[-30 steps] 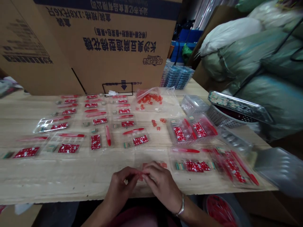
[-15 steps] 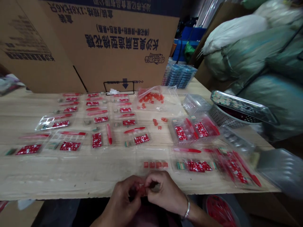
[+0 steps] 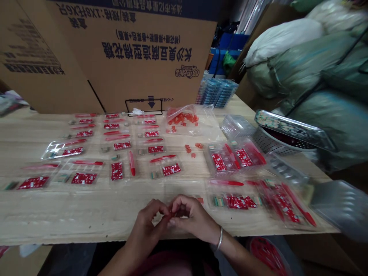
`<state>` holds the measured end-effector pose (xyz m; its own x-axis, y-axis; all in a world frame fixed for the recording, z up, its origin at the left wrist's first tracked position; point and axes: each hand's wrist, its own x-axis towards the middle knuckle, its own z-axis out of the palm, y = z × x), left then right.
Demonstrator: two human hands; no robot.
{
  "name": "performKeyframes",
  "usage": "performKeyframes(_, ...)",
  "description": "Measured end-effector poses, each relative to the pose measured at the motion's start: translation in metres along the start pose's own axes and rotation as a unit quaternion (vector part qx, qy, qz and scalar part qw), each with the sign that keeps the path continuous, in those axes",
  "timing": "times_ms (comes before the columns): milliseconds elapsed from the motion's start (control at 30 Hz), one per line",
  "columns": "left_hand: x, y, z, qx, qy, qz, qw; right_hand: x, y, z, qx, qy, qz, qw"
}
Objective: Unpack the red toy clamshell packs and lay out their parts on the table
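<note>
My left hand (image 3: 149, 220) and my right hand (image 3: 194, 218), which wears a bracelet at the wrist, meet over the table's near edge. Their fingertips pinch a small red piece (image 3: 170, 215), mostly covered by the fingers. Just beyond them lies a clear plastic tray (image 3: 184, 187); one red translucent piece (image 3: 200, 200) in its row shows, and my right hand hides the others. To the right, another clear tray holds red printed sachets (image 3: 241, 201), a red pen-shaped stick (image 3: 227, 183) and a green-and-white piece (image 3: 219, 201).
Several filled trays (image 3: 83, 178) spread over the left and middle. A clear bag (image 3: 184, 119) of red pieces lies open, with loose pieces (image 3: 188, 148) nearby. Stacked trays (image 3: 237, 126), a grey basket (image 3: 266, 142) and a large carton (image 3: 138, 76) stand around the table (image 3: 57, 214).
Both hands have moved up and forward from the table edge, still together at the fingertips. My right hand now covers most of the row of red pieces.
</note>
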<state>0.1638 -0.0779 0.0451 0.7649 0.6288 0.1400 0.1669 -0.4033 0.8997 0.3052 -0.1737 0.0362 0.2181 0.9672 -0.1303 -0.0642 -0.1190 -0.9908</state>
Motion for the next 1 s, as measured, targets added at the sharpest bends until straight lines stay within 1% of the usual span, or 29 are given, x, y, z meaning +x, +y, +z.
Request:
performKeyframes(67,0.005,-0.004,-0.003,0.032,0.02,0.035,0.999,0.004,-0.003,0.0,-0.066,0.019,-0.052,0.996)
performKeyframes(133,0.008,-0.012,-0.003,0.057,0.034,0.066,0.996,0.008,-0.006,-0.002,-0.133,0.031,-0.11,0.984)
performKeyframes(200,0.01,-0.022,-0.002,0.077,0.026,0.105,0.991,0.011,-0.005,-0.005,-0.171,0.031,-0.152,0.973)
performKeyframes(267,0.012,-0.029,0.0,0.106,0.0,0.139,0.985,0.014,0.0,-0.009,-0.215,0.032,-0.184,0.959)
performKeyframes(333,0.016,-0.032,-0.001,0.156,-0.035,0.155,0.975,0.017,0.006,-0.012,-0.287,0.024,-0.214,0.933)
performKeyframes(400,0.02,-0.032,-0.003,0.219,-0.067,0.151,0.962,0.019,0.013,-0.014,-0.356,0.006,-0.243,0.902)
performKeyframes(433,0.021,-0.032,-0.004,0.242,-0.083,0.146,0.956,0.02,0.016,-0.015,-0.377,-0.005,-0.253,0.891)
performKeyframes(467,0.023,-0.031,-0.005,0.255,-0.095,0.139,0.952,0.021,0.018,-0.016,-0.386,-0.011,-0.257,0.886)
performKeyframes(500,0.024,-0.03,-0.005,0.264,-0.106,0.13,0.95,0.022,0.019,-0.016,-0.386,-0.012,-0.257,0.886)
performKeyframes(567,0.025,-0.031,-0.005,0.278,-0.119,0.115,0.946,0.024,0.021,-0.018,-0.366,-0.002,-0.24,0.899)
performKeyframes(667,0.027,-0.034,-0.002,0.296,-0.109,0.106,0.943,0.026,0.02,-0.022,-0.336,0.017,-0.195,0.921)
performKeyframes(767,0.029,-0.036,-0.001,0.257,-0.092,0.104,0.956,0.028,0.02,-0.023,-0.329,0.013,-0.178,0.927)
performKeyframes(833,0.029,-0.036,-0.002,0.226,-0.098,0.092,0.965,0.029,0.021,-0.022,-0.322,0.022,-0.167,0.932)
performKeyframes(867,0.029,-0.036,-0.003,0.216,-0.105,0.084,0.967,0.029,0.021,-0.021,-0.314,0.033,-0.151,0.937)
performKeyframes(933,0.028,-0.035,-0.004,0.208,-0.119,0.074,0.968,0.03,0.022,-0.02,-0.277,0.055,-0.098,0.954)
performKeyframes(1000,0.026,-0.034,-0.004,0.212,-0.124,0.078,0.966,0.032,0.022,-0.022,-0.236,0.047,-0.054,0.969)
